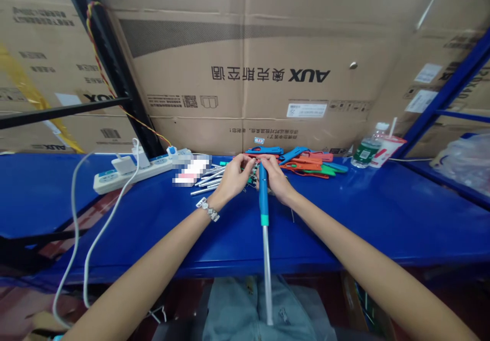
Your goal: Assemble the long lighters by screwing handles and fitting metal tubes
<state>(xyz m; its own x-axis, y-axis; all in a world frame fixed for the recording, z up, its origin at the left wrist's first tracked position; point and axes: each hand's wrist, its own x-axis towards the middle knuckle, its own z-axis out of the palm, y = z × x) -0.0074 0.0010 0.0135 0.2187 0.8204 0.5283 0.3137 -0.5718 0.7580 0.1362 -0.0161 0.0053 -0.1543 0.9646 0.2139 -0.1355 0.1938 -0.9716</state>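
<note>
A metal pole with a blue handle (264,193) and a green collar points toward me, its bare end hanging past the table edge near my lap. My right hand (278,178) has its fingers closed around the far end of this handle. Just left of it, my left hand (234,177) pinches with thumb and fingertips; whatever it grips is too small to make out. Behind and right of the hands lies a pile of orange, blue and green plastic pieces (306,165). Several thin metal tubes (209,180) lie left of my left hand.
A white power strip (126,174) with plugs and trailing cords sits on the blue table (325,223) at left. At the back right stand a water bottle (366,152) and a cup with a straw (389,149). Large cardboard boxes (245,40) form a wall behind.
</note>
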